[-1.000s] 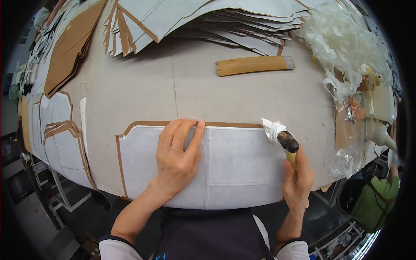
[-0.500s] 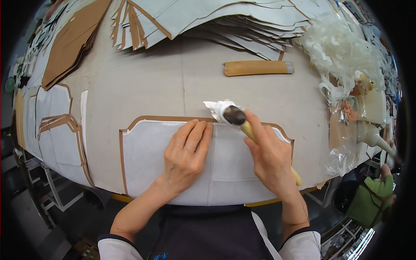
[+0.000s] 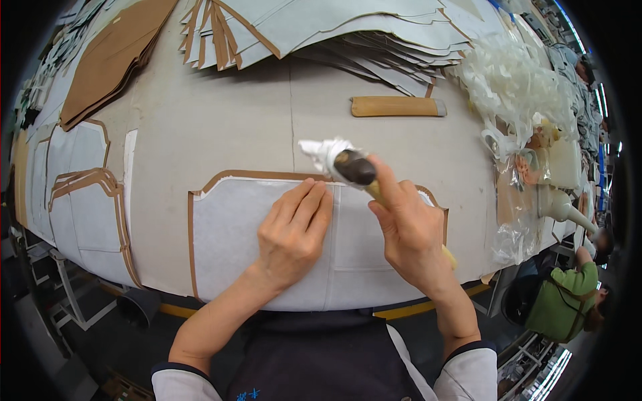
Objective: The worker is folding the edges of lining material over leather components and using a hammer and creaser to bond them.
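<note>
A white-backed panel with a brown folded edge lies flat before me, its seam running down the middle. My left hand rests on the panel, fingers stretched out with their tips at the upper edge. My right hand is wrapped round the pale handle of a hammer. White wrapping covers one end of its dark head. The hammer head is over the upper edge, just right of my left fingertips; whether it touches the panel I cannot tell.
White pieces with brown edges are piled at the far side. Brown sheets and trimmed panels lie left. A tan strip is on the table. Crumpled plastic and a pale bottle stand right, near a person in green.
The hammer and my right hand have shifted slightly left and up. My left hand still rests on the panel, its fingertips a little nearer the edge. The view has shifted slightly.
</note>
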Demonstrator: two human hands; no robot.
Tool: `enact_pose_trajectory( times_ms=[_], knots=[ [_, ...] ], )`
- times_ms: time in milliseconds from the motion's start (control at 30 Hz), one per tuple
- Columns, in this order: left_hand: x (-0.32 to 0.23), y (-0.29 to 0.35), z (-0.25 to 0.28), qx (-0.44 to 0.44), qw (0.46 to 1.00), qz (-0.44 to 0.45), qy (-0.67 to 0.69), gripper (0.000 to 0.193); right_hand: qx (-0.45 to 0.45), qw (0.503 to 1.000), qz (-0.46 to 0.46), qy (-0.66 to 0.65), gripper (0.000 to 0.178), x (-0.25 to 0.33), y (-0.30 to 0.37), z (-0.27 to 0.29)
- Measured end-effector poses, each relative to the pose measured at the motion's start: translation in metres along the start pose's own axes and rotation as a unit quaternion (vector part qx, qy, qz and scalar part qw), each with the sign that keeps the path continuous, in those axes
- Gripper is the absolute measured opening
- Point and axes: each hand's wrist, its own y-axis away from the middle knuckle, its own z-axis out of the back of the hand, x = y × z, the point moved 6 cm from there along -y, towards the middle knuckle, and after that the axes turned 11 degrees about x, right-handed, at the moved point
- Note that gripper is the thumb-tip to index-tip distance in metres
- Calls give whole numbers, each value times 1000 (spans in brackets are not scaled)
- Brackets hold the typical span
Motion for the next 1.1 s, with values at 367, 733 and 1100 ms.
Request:
enact_pose_trajectory(
  times_ms=[367, 733, 1100],
  knots=[
    [-4, -6, 2, 15, 1000, -8, 1, 37, 85, 995, -57, 7, 63, -8, 9, -17],
    [-40, -24, -15, 90, 995, -35, 40, 36, -157, 960, -227, -53, 56, -101, 132, 49],
    [-100, -52, -69, 137, 982, -119, 58, 46, -106, 975, -197, 12, 66, -82, 125, 52]
  ],
)
